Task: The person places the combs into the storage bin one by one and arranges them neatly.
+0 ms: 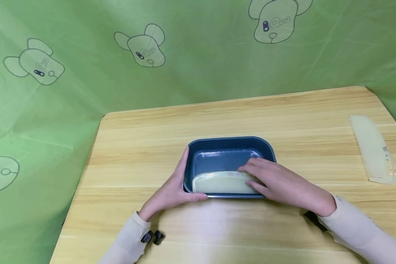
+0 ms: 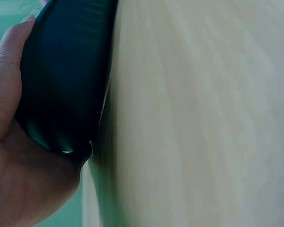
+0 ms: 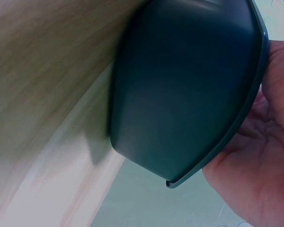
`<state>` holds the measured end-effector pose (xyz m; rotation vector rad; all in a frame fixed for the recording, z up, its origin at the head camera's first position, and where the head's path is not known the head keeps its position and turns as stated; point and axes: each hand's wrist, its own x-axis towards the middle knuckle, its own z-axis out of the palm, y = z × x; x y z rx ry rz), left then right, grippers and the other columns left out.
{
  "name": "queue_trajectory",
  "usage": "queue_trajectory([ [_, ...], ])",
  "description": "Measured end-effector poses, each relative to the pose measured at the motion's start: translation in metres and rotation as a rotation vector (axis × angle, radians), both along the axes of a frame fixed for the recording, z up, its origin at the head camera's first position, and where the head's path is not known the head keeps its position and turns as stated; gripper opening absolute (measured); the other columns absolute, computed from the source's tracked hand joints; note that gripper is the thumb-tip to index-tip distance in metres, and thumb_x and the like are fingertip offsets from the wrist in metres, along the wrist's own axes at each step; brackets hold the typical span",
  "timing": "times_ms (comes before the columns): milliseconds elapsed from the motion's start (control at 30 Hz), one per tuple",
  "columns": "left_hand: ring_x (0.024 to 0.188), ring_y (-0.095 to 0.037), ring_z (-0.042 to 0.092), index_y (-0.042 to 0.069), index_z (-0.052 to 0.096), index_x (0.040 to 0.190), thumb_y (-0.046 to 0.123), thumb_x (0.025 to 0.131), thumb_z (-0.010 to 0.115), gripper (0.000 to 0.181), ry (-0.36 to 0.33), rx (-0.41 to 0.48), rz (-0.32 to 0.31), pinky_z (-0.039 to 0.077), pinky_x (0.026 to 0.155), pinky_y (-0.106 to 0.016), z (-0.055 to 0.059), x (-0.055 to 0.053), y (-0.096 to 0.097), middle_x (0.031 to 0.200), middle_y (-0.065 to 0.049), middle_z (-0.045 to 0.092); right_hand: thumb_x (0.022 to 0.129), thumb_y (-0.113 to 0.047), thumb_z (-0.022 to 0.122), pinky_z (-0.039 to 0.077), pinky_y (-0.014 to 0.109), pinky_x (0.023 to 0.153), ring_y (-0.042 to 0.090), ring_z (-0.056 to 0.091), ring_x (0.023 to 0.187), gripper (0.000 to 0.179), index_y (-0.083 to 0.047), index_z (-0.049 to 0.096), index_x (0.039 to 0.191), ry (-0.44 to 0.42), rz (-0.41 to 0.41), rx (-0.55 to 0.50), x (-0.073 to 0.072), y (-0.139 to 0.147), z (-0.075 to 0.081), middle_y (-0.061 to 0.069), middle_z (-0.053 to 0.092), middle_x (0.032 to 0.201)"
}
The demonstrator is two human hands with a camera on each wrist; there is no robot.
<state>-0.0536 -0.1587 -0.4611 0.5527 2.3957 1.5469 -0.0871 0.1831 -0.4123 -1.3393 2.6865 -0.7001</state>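
Observation:
A dark blue rectangular plastic box (image 1: 217,160) sits on the table. Inside it, along the near wall, a pale cream comb (image 1: 221,184) stands on its long edge with its teeth downward. My left hand (image 1: 171,192) holds the box by its near left corner, thumb across the front rim and fingers along the left side. Reaching over the near right corner, my right hand (image 1: 280,181) pinches the comb's right end between thumb and fingers. Both wrist views show the box's outer wall (image 2: 66,71) beside the palms; the comb is hidden there.
A second pale comb (image 1: 374,150) lies flat near the table's right edge, its teeth toward the left. The wood-grain table (image 1: 135,146) has rounded far corners. Behind it hangs a green cloth (image 1: 198,55) with printed cartoon animal heads.

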Motion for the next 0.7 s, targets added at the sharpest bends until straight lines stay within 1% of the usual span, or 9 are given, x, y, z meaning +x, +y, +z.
queue_trajectory([
  [67, 0.165, -0.017, 0.000, 0.032, -0.016, 0.174, 0.028, 0.083, 0.099, 0.147, -0.002, 0.003, 0.001, 0.011, 0.130, -0.053, 0.000, 0.000, 0.000, 0.181, 0.007, -0.011, 0.102, -0.007, 0.075, 0.057, 0.046, 0.095, 0.014, 0.061, 0.104, 0.028, -0.005, 0.074, 0.130, -0.012, -0.010, 0.008, 0.000, 0.000, 0.000, -0.003, 0.066, 0.113],
  [167, 0.165, -0.016, -0.001, 0.031, -0.016, 0.174, 0.028, 0.083, 0.099, 0.147, -0.003, 0.002, 0.002, 0.011, 0.130, -0.052, 0.000, 0.000, 0.000, 0.181, 0.007, -0.011, 0.103, -0.008, 0.075, 0.057, 0.050, 0.099, 0.021, 0.064, 0.111, 0.033, -0.002, 0.071, 0.135, -0.031, -0.030, 0.005, 0.002, 0.000, 0.002, 0.003, 0.068, 0.119],
  [233, 0.165, -0.017, -0.001, 0.031, -0.016, 0.174, 0.027, 0.083, 0.099, 0.147, -0.001, 0.003, 0.002, 0.011, 0.130, -0.052, 0.001, 0.000, 0.000, 0.181, 0.007, -0.011, 0.103, -0.009, 0.076, 0.056, 0.053, 0.102, 0.025, 0.066, 0.118, 0.037, -0.001, 0.069, 0.138, -0.043, -0.047, -0.010, 0.003, 0.001, 0.003, 0.006, 0.069, 0.125],
  [300, 0.165, -0.017, -0.001, 0.031, -0.016, 0.174, 0.026, 0.083, 0.099, 0.147, 0.000, 0.005, 0.003, 0.011, 0.130, -0.052, 0.001, 0.001, 0.000, 0.181, 0.006, -0.011, 0.103, -0.009, 0.077, 0.053, 0.059, 0.106, 0.034, 0.064, 0.129, 0.043, 0.000, 0.065, 0.143, -0.069, -0.067, -0.037, 0.004, 0.002, 0.004, 0.010, 0.070, 0.132],
  [433, 0.165, -0.017, -0.001, 0.034, -0.017, 0.173, 0.024, 0.082, 0.100, 0.148, 0.012, 0.012, -0.003, 0.011, 0.131, -0.052, 0.000, 0.000, 0.000, 0.181, 0.006, -0.010, 0.103, -0.009, 0.077, 0.056, 0.055, 0.103, 0.031, 0.065, 0.130, 0.047, -0.001, 0.063, 0.147, -0.113, -0.105, -0.106, 0.004, 0.004, 0.003, 0.008, 0.070, 0.134],
  [500, 0.165, -0.016, -0.001, 0.035, -0.017, 0.173, 0.024, 0.082, 0.100, 0.149, 0.013, 0.010, -0.006, 0.011, 0.131, -0.052, -0.001, 0.000, 0.000, 0.181, 0.007, -0.011, 0.102, -0.006, 0.077, 0.059, 0.051, 0.099, 0.027, 0.068, 0.125, 0.049, -0.001, 0.061, 0.148, -0.125, -0.116, -0.154, 0.004, 0.006, 0.002, 0.007, 0.071, 0.132],
  [567, 0.165, -0.015, -0.001, 0.036, -0.018, 0.173, 0.025, 0.082, 0.100, 0.149, 0.013, 0.009, -0.008, 0.011, 0.130, -0.051, -0.002, 0.000, 0.000, 0.181, 0.008, -0.011, 0.101, -0.003, 0.077, 0.060, 0.044, 0.096, 0.021, 0.070, 0.117, 0.051, -0.001, 0.060, 0.148, -0.128, -0.127, -0.206, 0.003, 0.007, 0.001, 0.007, 0.071, 0.130],
  [700, 0.165, -0.016, -0.001, 0.036, -0.018, 0.173, 0.025, 0.081, 0.100, 0.150, 0.010, 0.010, -0.002, 0.012, 0.130, -0.051, -0.003, -0.001, 0.000, 0.181, 0.008, -0.011, 0.098, 0.004, 0.078, 0.057, 0.025, 0.096, 0.020, 0.073, 0.111, 0.055, -0.002, 0.058, 0.149, -0.125, -0.147, -0.295, 0.003, 0.011, 0.000, 0.007, 0.072, 0.127],
])
